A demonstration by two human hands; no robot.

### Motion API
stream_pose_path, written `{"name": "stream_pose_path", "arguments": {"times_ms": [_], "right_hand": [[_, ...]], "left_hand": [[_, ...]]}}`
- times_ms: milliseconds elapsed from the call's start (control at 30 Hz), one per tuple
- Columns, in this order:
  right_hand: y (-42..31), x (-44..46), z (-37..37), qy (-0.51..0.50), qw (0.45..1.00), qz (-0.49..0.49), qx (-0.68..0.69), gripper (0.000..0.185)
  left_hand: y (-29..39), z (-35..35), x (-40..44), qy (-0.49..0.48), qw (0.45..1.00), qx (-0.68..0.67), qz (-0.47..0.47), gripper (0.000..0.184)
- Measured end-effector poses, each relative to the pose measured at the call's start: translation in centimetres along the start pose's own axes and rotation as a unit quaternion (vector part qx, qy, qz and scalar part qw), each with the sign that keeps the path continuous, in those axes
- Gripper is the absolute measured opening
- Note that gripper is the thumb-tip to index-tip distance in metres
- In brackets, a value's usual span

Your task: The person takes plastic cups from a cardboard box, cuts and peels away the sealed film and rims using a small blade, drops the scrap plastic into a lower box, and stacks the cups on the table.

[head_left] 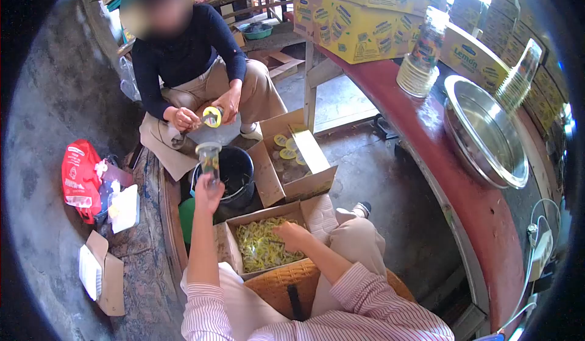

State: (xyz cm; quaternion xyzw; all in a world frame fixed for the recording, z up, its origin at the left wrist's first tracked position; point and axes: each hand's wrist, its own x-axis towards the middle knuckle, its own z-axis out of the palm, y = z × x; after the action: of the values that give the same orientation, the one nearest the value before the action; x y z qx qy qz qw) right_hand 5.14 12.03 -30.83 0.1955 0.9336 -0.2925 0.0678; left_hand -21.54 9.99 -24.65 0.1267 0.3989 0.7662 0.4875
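My left hand is wrapped round the lower part of a clear printed plastic cup, held upright beside a black bucket. My right hand reaches into an open cardboard box on the floor before me, over many thin yellow-green strips. Its fingertips are partly lost among the strips, and what they hold is too small to make out. Beyond the bucket, a seated co-worker's hands hold a cup with a yellow rim and a small tool.
A second open box holds round yellow-labelled lids. A red bench on the right carries a metal basin, stacked cups and yellow cartons. To the left lie a red bag and a small carton.
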Motion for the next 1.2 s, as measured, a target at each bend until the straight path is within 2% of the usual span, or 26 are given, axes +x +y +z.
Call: {"name": "stream_pose_path", "arguments": {"times_ms": [67,133,167,200,233,300,367,433,567,633,667,767,800,900,1033,1133,1200], "right_hand": [[0.1,-0.2,-0.2,0.006,1.0,0.005,-0.008,0.061],[0.6,-0.1,0.4,0.036,0.999,-0.002,-0.003,0.06],[1.4,0.5,1.7,0.059,0.998,-0.01,0.004,0.059],[1.9,0.5,2.4,0.082,0.996,-0.019,0.009,0.058],[1.7,0.1,2.3,0.074,0.997,-0.016,0.012,0.058],[1.1,-0.4,1.9,0.063,0.998,-0.011,0.02,0.056],[1.1,-0.6,2.3,0.072,0.996,-0.045,0.022,0.06],[1.4,-0.9,3.3,0.089,0.993,-0.073,0.021,0.064],[0.8,-1.6,3.4,0.064,0.996,-0.045,-0.034,0.066],[0.4,-1.9,3.2,0.047,0.998,-0.041,-0.014,0.065],[0.4,-1.8,3.3,0.057,0.997,-0.048,0.005,0.065],[0.4,-1.7,3.6,0.072,0.994,-0.059,0.05,0.064],[0.2,-2.0,3.1,0.073,0.994,-0.054,0.051,0.063],[0.2,-1.9,3.2,0.09,0.992,-0.074,0.055,0.062],[0.3,-1.9,3.5,0.157,0.974,-0.123,0.11,0.06],[-0.3,-1.8,3.0,0.113,0.984,-0.078,0.118,0.061],[-0.4,-1.9,2.9,0.116,0.983,-0.087,0.112,0.06]], "left_hand": [[1.8,4.4,0.1,-0.045,0.996,0.078,0.022,0.016],[4.2,11.8,-1.5,-0.027,0.971,0.196,0.136,0.031],[5.9,15.1,-2.2,-0.061,0.946,0.269,0.169,0.046],[6.9,17.9,-2.3,-0.076,0.93,0.286,0.218,0.05],[8.6,21.8,-3.2,-0.089,0.901,0.355,0.232,0.054],[10.7,27.5,-2.3,-0.103,0.808,0.444,0.373,0.056],[12.2,34.1,-5.0,-0.176,0.786,0.467,0.365,0.045],[13.0,39.4,-5.3,-0.213,0.742,0.501,0.391,0.05],[13.4,47.8,-4.9,-0.231,0.715,0.504,0.426,0.054],[13.4,50.6,-2.3,-0.262,0.701,0.482,0.455,0.061],[12.2,52.0,-1.3,-0.195,0.72,0.507,0.431,0.066],[11.3,54.4,-2.2,-0.182,0.633,0.559,0.504,0.046],[10.5,55.0,-3.9,-0.133,0.613,0.598,0.499,0.042],[9.2,56.4,-5.4,-0.154,0.565,0.643,0.494,0.048],[7.1,58.2,-6.7,-0.204,0.47,0.704,0.492,0.059],[5.2,59.1,-7.1,-0.239,0.402,0.743,0.479,0.068],[3.7,59.1,-6.4,-0.256,0.405,0.75,0.456,0.073]]}}
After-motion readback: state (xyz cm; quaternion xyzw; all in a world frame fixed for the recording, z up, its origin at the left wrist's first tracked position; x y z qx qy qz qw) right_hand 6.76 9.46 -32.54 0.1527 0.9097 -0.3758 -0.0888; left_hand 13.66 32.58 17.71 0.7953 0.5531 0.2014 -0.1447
